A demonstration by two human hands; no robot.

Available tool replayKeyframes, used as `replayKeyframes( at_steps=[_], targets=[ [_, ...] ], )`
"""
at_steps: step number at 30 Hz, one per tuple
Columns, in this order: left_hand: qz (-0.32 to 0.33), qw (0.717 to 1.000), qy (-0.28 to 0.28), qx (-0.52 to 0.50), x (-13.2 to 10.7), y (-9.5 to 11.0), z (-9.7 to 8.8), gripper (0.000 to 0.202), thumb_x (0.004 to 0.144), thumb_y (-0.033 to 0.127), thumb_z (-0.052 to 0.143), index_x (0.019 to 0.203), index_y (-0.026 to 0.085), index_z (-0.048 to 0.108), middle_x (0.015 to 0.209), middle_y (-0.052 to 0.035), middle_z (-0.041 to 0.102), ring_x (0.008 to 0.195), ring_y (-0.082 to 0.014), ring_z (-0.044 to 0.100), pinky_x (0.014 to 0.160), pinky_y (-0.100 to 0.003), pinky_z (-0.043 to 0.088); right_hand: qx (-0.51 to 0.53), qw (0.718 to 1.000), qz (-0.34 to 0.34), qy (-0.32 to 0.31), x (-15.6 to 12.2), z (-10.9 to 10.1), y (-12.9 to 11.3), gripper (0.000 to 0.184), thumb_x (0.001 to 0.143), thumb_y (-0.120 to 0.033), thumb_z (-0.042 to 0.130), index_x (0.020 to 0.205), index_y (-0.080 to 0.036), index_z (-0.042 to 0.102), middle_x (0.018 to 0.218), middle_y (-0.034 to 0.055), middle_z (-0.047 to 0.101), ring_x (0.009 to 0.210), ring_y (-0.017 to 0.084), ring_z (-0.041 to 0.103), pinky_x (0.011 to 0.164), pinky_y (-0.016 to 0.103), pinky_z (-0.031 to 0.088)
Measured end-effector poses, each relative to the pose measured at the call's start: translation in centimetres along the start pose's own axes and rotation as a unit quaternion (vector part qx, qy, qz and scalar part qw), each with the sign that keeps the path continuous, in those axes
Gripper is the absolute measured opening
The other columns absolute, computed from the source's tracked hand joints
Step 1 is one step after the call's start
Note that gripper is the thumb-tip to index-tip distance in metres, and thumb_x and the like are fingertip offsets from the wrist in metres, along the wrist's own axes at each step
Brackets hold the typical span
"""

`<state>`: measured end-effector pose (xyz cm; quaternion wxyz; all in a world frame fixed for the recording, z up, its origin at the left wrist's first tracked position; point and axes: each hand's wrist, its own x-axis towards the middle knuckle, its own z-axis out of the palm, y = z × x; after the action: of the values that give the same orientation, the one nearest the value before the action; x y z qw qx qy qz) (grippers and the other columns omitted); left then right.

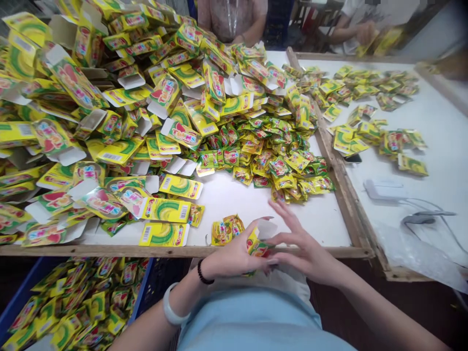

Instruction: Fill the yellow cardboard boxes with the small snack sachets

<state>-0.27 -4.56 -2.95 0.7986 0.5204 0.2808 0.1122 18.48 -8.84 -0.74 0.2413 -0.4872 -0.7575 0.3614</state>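
My left hand (234, 253) cups a small yellow-green printed carton (258, 245), its white flap standing up. My right hand (307, 248) sits beside it, fingers spread, with the fingertips at the carton's end. A little sachet bunch (226, 230) lies just beyond my left hand on the white tabletop (226, 195). Farther off rises a heap of loose yellow-green sachets (278, 165). A large pile of flat, unfolded printed cartons (120, 112) covers the left and far side. Two flat cartons (164, 234) lie near the table's front edge.
A wooden table edge (183, 251) runs in front of me. A blue crate (73, 302) of sachets stands below left. A second table (420, 146) at right holds sachets, a phone, a white device and a plastic bag. Two co-workers (230, 19) sit beyond the tables.
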Motion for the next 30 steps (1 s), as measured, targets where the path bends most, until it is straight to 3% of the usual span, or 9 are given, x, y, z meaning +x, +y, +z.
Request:
replayKeyframes(
  at_steps=[3, 6, 9, 11, 14, 18, 21, 26, 30],
  targets=[
    [0.039, 0.994, 0.041, 0.098, -0.3, 0.4, 0.1, 0.102, 0.066, 0.028, 0.074, 0.144, 0.026, 0.009, 0.119, -0.0112, 0.056, 0.102, -0.0232, 0.058, 0.090, -0.039, 0.045, -0.017, 1.000, -0.017, -0.016, 0.0, -1.0, 0.1, 0.013, 0.085, -0.024, 0.057, 0.088, -0.025, 0.069, 0.153, -0.0013, 0.016, 0.141, 0.030, 0.000, 0.109, 0.058, 0.018],
    [0.095, 0.963, 0.107, 0.227, -0.8, 0.9, -1.3, 0.096, 0.072, 0.035, 0.069, 0.144, 0.030, 0.007, 0.139, -0.0114, 0.040, 0.127, -0.0243, 0.039, 0.105, -0.041, 0.031, -0.115, 0.981, -0.012, 0.157, -0.4, -5.0, 1.8, 0.009, 0.085, -0.021, 0.056, 0.082, -0.022, 0.065, 0.144, 0.0055, 0.037, 0.138, 0.030, 0.019, 0.109, 0.058, 0.019],
    [0.086, 0.886, 0.207, 0.406, -1.9, 0.7, -4.0, 0.053, 0.080, 0.034, 0.059, 0.130, 0.029, 0.040, 0.135, -0.0089, 0.043, 0.126, -0.0253, 0.037, 0.105, -0.044, 0.029, -0.286, 0.852, 0.014, 0.438, -0.3, -10.0, 4.4, 0.005, 0.082, -0.023, 0.061, 0.086, -0.020, 0.059, 0.139, 0.0148, 0.041, 0.133, 0.032, 0.030, 0.111, 0.056, 0.015],
    [0.038, 0.833, 0.242, 0.496, -2.6, 0.1, -5.6, 0.033, 0.079, 0.032, 0.060, 0.111, 0.024, 0.055, 0.118, -0.0092, 0.053, 0.113, -0.0281, 0.046, 0.097, -0.046, 0.035, -0.349, 0.792, 0.016, 0.501, 0.6, -11.4, 5.9, 0.024, 0.080, -0.027, 0.064, 0.100, -0.018, 0.057, 0.137, 0.0194, 0.042, 0.131, 0.033, 0.031, 0.110, 0.052, 0.019],
    [-0.010, 0.812, 0.245, 0.529, -3.3, -0.9, -6.7, 0.021, 0.078, 0.033, 0.060, 0.095, 0.021, 0.059, 0.096, -0.0069, 0.058, 0.093, -0.0270, 0.053, 0.084, -0.044, 0.042, -0.355, 0.845, -0.013, 0.399, 3.5, -9.8, 7.6, 0.037, 0.082, -0.032, 0.060, 0.115, -0.018, 0.052, 0.119, 0.0147, 0.059, 0.126, 0.030, 0.039, 0.105, 0.049, 0.032],
    [0.039, 0.879, 0.260, 0.398, -2.8, -1.3, -6.9, 0.020, 0.084, 0.036, 0.051, 0.083, 0.020, 0.061, 0.090, -0.0061, 0.058, 0.085, -0.0217, 0.056, 0.076, -0.036, 0.047, -0.330, 0.910, 0.029, 0.250, 8.0, -5.6, 9.2, 0.050, 0.079, -0.041, 0.061, 0.120, -0.014, 0.053, 0.122, 0.0143, 0.059, 0.126, 0.033, 0.040, 0.106, 0.051, 0.031],
    [0.071, 0.925, 0.327, 0.181, -1.5, -1.2, -7.5, 0.029, 0.079, 0.045, 0.056, 0.080, 0.016, 0.060, 0.082, -0.0058, 0.060, 0.073, -0.0193, 0.059, 0.059, -0.031, 0.053, -0.282, 0.931, 0.052, 0.224, 9.2, -4.5, 9.8, 0.033, 0.085, -0.034, 0.052, 0.112, -0.016, 0.061, 0.119, 0.0132, 0.062, 0.118, 0.030, 0.050, 0.101, 0.046, 0.038],
    [0.132, 0.915, 0.377, -0.058, 1.1, -0.2, -6.9, 0.036, 0.065, 0.046, 0.070, 0.074, 0.015, 0.056, 0.068, 0.0005, 0.060, 0.064, -0.0151, 0.060, 0.054, -0.028, 0.056, -0.158, 0.956, 0.066, 0.238, 7.2, -3.4, 6.4, 0.034, 0.094, -0.034, 0.034, 0.095, -0.017, 0.065, 0.087, 0.0081, 0.069, 0.078, 0.021, 0.064, 0.068, 0.033, 0.051],
    [0.143, 0.931, 0.319, -0.101, 2.5, 1.1, -4.8, 0.034, 0.074, 0.048, 0.063, 0.079, 0.015, 0.056, 0.072, -0.0003, 0.064, 0.063, -0.0139, 0.062, 0.057, -0.027, 0.056, 0.114, 0.982, 0.082, 0.129, 6.1, -0.5, 2.7, 0.031, 0.089, -0.039, 0.049, 0.074, -0.015, 0.062, 0.056, -0.0015, 0.056, 0.049, 0.010, 0.048, 0.045, 0.022, 0.038]
  ],
)
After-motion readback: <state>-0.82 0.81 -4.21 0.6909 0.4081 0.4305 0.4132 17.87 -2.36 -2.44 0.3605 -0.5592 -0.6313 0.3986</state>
